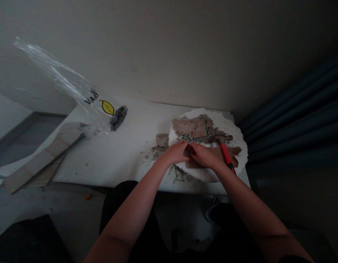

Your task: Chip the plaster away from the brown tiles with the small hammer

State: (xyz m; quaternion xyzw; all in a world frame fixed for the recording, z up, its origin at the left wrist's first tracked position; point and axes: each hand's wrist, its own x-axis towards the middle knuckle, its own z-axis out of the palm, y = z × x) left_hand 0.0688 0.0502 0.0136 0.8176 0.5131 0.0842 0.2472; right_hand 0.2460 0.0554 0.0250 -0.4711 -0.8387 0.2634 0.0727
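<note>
Left hand (178, 152), right hand (201, 155): fingers curled, tips meeting; any grasped piece cannot be made out. Brown block (188, 126): 12 o'clock of hands, on white base (240, 128). Hammer (226, 152): 3 o'clock. Handling advised: light pinch, wrists steady, clear of hammer.

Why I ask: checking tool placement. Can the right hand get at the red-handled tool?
Probably yes: the red-handled tool lies beside the right forearm, largely uncovered. The right hand, now close to the left hand, would likely need to swing outward.
</note>
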